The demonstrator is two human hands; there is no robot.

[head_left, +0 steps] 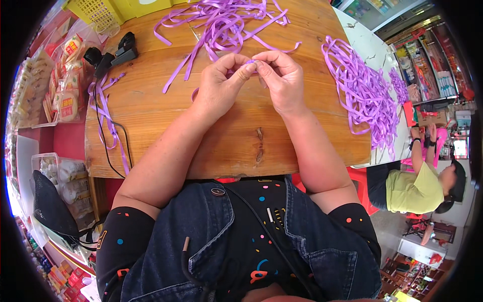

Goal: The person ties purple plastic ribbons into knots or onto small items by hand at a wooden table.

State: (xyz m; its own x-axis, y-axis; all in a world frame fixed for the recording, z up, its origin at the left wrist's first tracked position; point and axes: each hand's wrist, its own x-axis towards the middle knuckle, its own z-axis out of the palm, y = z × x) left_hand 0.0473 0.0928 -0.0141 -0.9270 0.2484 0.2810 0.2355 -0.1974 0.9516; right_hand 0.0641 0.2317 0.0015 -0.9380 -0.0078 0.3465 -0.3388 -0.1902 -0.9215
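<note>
Above the wooden table (231, 146), my left hand (219, 85) and my right hand (284, 85) meet, thumbs and forefingers pinched together. Between the fingertips shows a small bit of purple ribbon (250, 62); most of it is hidden by the fingers. A curl of ribbon (195, 94) peeks out beside my left wrist. Just beyond the hands lies a loose heap of purple ribbons (221, 32), with strands trailing toward me on the left. A larger tangled pile of purple ribbons (362, 93) spreads over the table's right edge onto a white marbled surface (352, 25).
A black device with a cable (123, 53) sits at the table's left, near knotted ribbon strands (105, 110). At the far left stands a yellow basket (98, 12). Packaged goods (68, 80) line the left side. At right, a person in a yellow-green top (415, 189) reaches forward.
</note>
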